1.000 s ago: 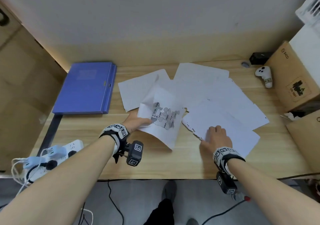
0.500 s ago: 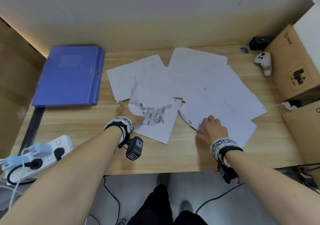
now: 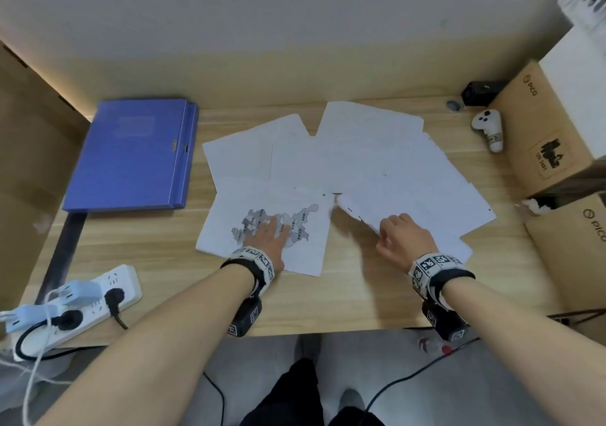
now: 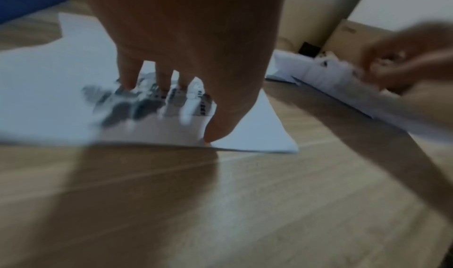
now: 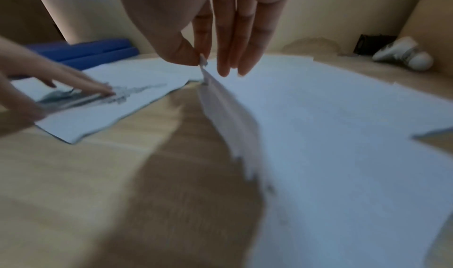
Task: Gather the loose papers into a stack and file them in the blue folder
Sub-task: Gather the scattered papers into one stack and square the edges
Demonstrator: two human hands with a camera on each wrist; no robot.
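My left hand (image 3: 269,233) presses flat, fingers straight, on the map sheet (image 3: 229,215); my right hand (image 3: 405,240) pinches a white sheet's (image 3: 426,209) edge at frame centre.

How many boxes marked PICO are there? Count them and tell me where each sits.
2. One box stands at the desk's far right, beside the controller; the other box is nearer, at the right edge. Others may lie out of frame.
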